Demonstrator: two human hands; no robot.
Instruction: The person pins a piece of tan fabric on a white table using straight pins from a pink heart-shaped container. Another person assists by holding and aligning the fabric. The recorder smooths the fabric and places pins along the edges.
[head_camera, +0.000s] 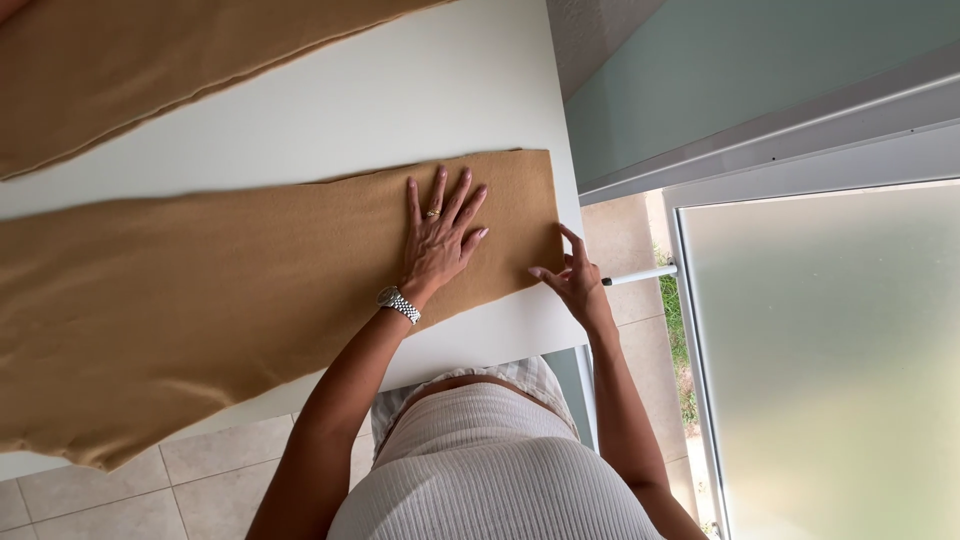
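Ribbed cream clothing fills the bottom of the view, and both bare arms reach up from it to a white tabletop (440, 90). Pale floor tiles (90, 495) show below the tabletop's near edge.

On the tabletop lies a long strip of tan fabric (200, 300), spread flat; its far-left part hangs past the near edge. The left hand (440, 240), with a ring and a metal wristwatch (399, 303), rests palm down on the fabric near its right end, fingers (462, 195) spread wide and flat, gripping nothing. The right hand (570, 275) sits just beside the fabric's near right corner at the tabletop's edge, fingers loosely curled with the tips touching or nearly touching the cloth's edge; whether they pinch it cannot be told.

Farther off, a second tan piece (130, 60) lies across the tabletop's far left, well apart from both hands. To the right stands a frosted glass door (820, 370).
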